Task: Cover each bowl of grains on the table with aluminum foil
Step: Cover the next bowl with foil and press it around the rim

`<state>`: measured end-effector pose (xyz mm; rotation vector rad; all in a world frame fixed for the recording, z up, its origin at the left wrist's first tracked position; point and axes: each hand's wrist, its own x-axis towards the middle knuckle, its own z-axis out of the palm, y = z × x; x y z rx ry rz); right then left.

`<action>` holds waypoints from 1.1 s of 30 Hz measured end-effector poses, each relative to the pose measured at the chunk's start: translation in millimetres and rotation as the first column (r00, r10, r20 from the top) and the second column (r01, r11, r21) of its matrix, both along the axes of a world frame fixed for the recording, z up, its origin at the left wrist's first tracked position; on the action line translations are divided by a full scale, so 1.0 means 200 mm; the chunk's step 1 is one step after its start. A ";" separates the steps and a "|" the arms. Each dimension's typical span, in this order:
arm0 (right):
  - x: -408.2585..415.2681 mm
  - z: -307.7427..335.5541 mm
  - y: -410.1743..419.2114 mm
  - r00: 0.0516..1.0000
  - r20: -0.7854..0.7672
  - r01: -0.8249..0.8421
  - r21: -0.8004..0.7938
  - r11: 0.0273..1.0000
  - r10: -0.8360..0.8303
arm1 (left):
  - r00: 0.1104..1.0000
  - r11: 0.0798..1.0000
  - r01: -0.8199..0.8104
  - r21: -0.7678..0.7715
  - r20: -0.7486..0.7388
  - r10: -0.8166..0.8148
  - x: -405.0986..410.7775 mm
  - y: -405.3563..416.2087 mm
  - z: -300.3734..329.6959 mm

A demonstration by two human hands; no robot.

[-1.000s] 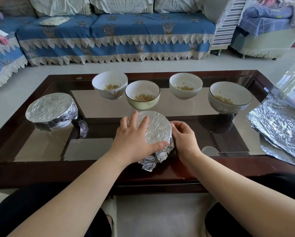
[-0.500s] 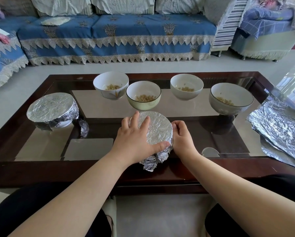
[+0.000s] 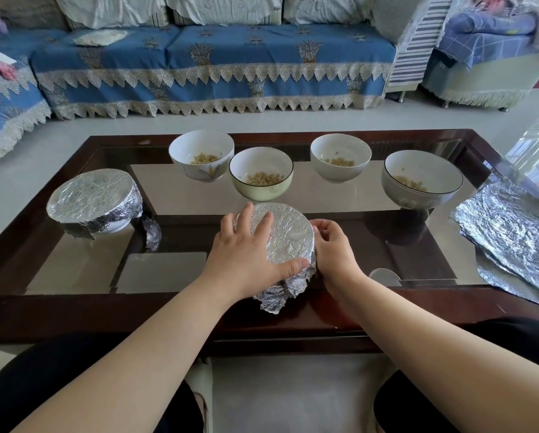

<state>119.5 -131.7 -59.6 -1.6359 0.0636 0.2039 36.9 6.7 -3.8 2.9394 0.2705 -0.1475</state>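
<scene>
The small foil-wrapped bowl [image 3: 285,239] sat near the front edge of the dark wood-framed glass coffee table [image 3: 74,304], at about 6 o'clock of the tabletop. The left hand [image 3: 246,254] lay flat over the bowl's left side, fingers straight and spread on the crinkled silver top, thumb pressing the near rim; it clasped nothing. The right hand [image 3: 333,248] was curled against the bowl's right side at 3 o'clock, fingers bent round the foil at the rim, pinching it down. A loose crumpled flap of foil stuck out below the bowl at 6 o'clock.

A larger foil-covered bowl [image 3: 94,203] stood at 9 o'clock, well apart. Four uncovered bowls of pale grains lined the far side: a white flower-patterned bowl [image 3: 201,157] at 11 o'clock, a pale green dark-rimmed bowl [image 3: 261,175] at 12 o'clock just beyond the wrapped one, a plain white bowl [image 3: 340,157] at 1 o'clock, and a grey-white dark-rimmed bowl [image 3: 423,179] at 2 o'clock. A stack of flat aluminium foil sheets [image 3: 512,232] lay at 3 o'clock, overhanging the table's right edge.
</scene>
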 end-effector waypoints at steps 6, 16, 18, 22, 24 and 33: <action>0.01 -0.01 -0.01 0.997 -0.075 0.024 0.014 1.000 -0.023 | 1.000 1.000 -0.007 -0.001 0.009 0.007 0.00 0.00 0.00; 0.07 0.07 -0.06 0.979 0.022 -0.179 -0.398 0.900 0.205 | 1.000 1.000 -0.003 0.000 -0.002 0.003 0.00 0.00 0.00; 0.08 0.07 -0.06 0.962 0.019 -0.232 -0.476 0.848 0.273 | 1.000 1.000 -0.005 0.000 -0.002 0.005 0.00 -0.01 0.00; 0.10 0.07 -0.05 0.949 -0.019 -0.276 -0.534 0.799 0.314 | 1.000 1.000 -0.011 0.003 -0.001 0.011 0.00 -0.01 0.01; 0.10 0.08 -0.06 0.945 -0.041 -0.295 -0.536 0.791 0.324 | 1.000 1.000 -0.011 0.005 -0.002 0.012 0.00 -0.01 0.01; 0.06 0.07 -0.05 0.954 0.164 -0.148 -0.467 0.872 0.250 | 1.000 1.000 -0.007 0.008 -0.012 0.008 0.00 -0.01 0.00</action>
